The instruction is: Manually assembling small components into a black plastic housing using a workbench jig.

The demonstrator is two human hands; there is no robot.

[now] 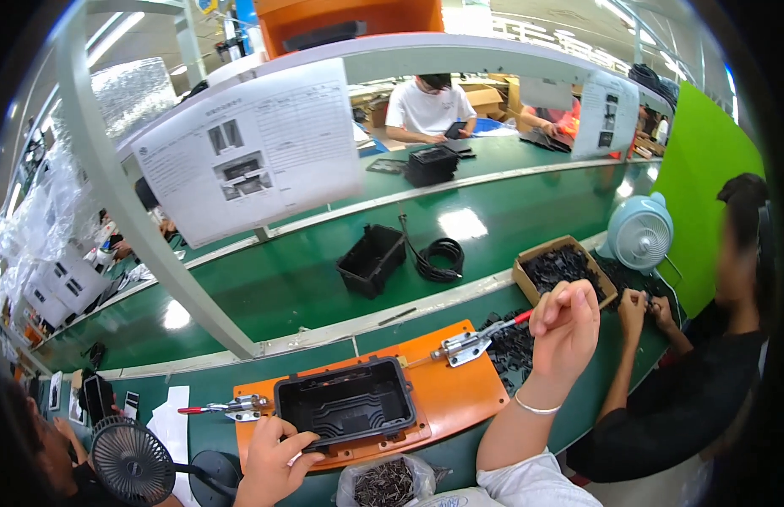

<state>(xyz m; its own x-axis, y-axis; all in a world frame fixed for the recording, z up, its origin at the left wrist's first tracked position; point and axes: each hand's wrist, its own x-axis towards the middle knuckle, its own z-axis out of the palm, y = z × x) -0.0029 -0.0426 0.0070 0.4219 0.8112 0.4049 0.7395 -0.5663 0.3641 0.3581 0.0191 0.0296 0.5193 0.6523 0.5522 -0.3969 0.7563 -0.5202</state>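
I had the left hand [278,463] pinching the near left corner of the open black box [345,412], seated on the orange fixture [470,384]. The right hand [565,325] curled at the red clamp handle [522,318], its grip unclear to me. I judged the box light, stiff, slightly slippery, best held by opposite rims.

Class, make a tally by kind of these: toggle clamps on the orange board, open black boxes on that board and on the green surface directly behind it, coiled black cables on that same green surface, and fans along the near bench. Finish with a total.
Toggle clamps: 2
Open black boxes: 2
Coiled black cable: 1
Fans: 2
Total: 7
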